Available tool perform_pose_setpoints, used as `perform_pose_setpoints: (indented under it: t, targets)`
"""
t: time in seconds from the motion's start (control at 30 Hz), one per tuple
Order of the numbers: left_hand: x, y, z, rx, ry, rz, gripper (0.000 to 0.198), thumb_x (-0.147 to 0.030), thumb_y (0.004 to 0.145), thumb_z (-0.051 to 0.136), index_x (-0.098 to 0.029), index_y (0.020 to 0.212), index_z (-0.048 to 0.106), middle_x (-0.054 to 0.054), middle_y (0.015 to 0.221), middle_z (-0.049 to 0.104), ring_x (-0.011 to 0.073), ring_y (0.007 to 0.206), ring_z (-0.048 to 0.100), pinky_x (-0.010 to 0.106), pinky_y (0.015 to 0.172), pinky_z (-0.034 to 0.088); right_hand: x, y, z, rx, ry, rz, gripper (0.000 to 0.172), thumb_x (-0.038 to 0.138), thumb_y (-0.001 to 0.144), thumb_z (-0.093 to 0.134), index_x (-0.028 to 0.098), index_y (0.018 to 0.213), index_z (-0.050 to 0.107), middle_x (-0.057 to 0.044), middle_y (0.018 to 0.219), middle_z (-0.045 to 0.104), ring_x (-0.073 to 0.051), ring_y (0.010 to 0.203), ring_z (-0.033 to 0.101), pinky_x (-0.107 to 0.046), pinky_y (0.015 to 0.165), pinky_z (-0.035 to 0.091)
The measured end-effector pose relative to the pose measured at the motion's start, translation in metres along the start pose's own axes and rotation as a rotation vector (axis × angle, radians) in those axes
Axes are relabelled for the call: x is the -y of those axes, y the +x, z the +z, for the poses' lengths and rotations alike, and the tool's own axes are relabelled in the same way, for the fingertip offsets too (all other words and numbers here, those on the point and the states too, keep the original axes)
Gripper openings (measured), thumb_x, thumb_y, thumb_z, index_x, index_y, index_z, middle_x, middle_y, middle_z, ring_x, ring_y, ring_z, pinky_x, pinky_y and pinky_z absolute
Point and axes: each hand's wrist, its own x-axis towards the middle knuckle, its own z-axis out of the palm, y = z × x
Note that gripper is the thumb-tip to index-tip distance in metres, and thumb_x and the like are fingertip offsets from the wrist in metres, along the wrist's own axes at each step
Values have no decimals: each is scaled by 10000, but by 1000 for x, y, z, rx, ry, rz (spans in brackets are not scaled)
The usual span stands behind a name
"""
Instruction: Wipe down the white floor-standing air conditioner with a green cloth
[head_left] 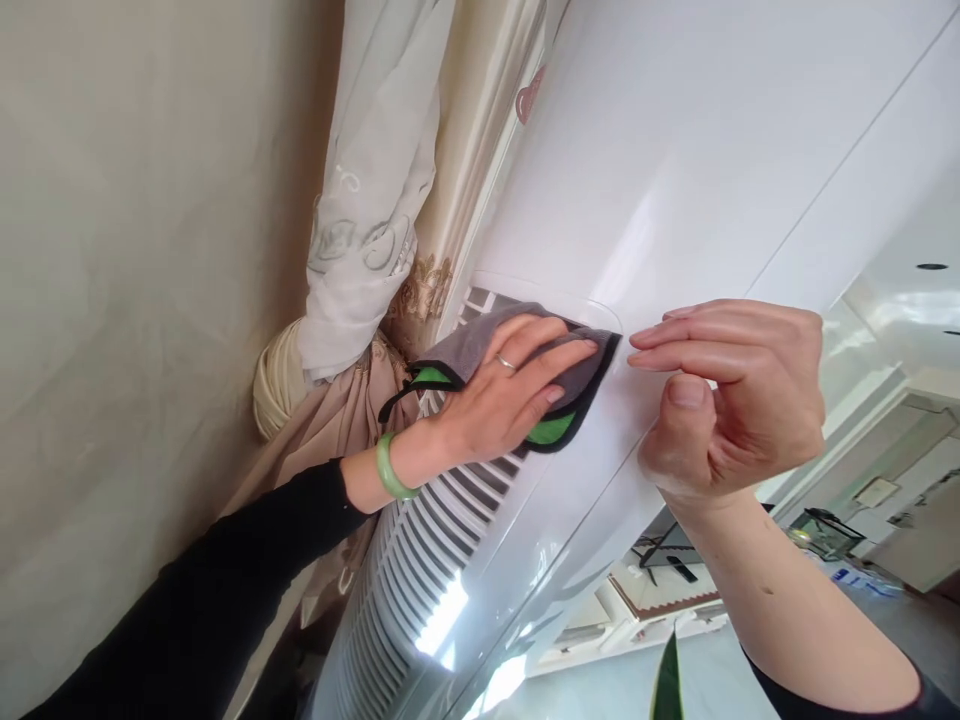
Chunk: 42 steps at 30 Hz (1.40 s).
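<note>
My left hand, wearing a ring and a green bangle, presses a grey microfiber cloth against the slatted vent of a white, rounded standing air conditioner. Its fingers are spread over the cloth, which has black edging, a green underside and a small black loop. Part of the vent lies hidden beneath the cloth and hand. Beside the cloth's right corner, my right hand is raised near the smooth casing. Nothing shows in it; its fingers are bent forward with the thumb apart from them.
Left of the unit, a white sheer curtain and a pinkish drape are gathered by a cream tieback, beside a beige wall. A pointed green leaf rises at the bottom. Cabinets stand farther off at right.
</note>
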Motion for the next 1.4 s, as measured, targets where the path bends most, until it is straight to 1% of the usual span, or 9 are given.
perform_pose_setpoints:
  t: [0.27,0.43,0.63,0.8,0.93,1.03,1.23,1.3,1.4]
  targets:
    - [35,-19,-2,-76,111,-180,511,-449,1117,259,-218,1463,556,143,1442,600,267,1376,527,491,1231,404,3,3,-1,20,0,10,164,198,939,519,223,890,673,20,820,739,-171,818,729,-382,791,563]
    - [50,-35,1,-127,107,-228,538,-477,1114,265,-212,1503,524,154,1510,549,278,1431,509,487,1242,410,1,3,-1,22,26,-11,149,159,898,544,198,884,688,2,809,744,-181,804,738,-394,773,571]
    - [86,-53,9,-189,-75,-250,519,-437,1133,272,-256,1597,417,138,1605,500,240,1514,472,438,1298,361,3,2,-4,77,34,54,150,146,928,545,212,906,678,-3,827,744,-205,830,754,-431,762,588]
    - [124,-51,19,-223,-209,-312,526,-564,1112,317,-246,1468,539,117,1442,626,237,1381,584,421,1229,445,2,1,-3,75,48,39,144,152,923,558,203,906,692,-8,824,752,-208,799,753,-455,754,595]
    - [144,-52,31,-282,-327,-403,555,-638,1083,364,-245,1417,568,107,1391,634,224,1337,602,410,1206,458,3,2,-3,95,44,65,146,130,917,564,200,888,689,-10,812,750,-208,805,754,-442,748,586]
    - [137,-50,33,-317,-390,-454,564,-668,1066,391,-247,1388,582,97,1361,634,219,1313,596,411,1207,446,5,2,-3,94,44,81,147,124,917,569,202,878,686,-9,808,749,-207,812,755,-434,757,576]
    - [81,-36,19,-315,-275,-352,405,-514,1101,433,-253,1373,580,97,1382,615,229,1345,562,412,1229,411,2,1,-4,105,46,67,149,130,918,573,201,869,694,-9,807,760,-201,785,751,-424,739,577]
    - [80,-36,18,-305,-255,-314,412,-506,1105,423,-255,1401,562,103,1403,605,231,1366,554,409,1236,405,0,0,-4,109,46,55,150,138,922,573,202,870,698,-8,807,763,-201,782,752,-425,734,576]
    - [104,-42,23,-302,-288,-329,502,-596,1094,375,-249,1405,560,113,1400,609,236,1365,559,417,1229,416,0,0,-4,111,38,54,147,145,929,574,200,871,697,-8,814,765,-200,787,750,-421,734,573]
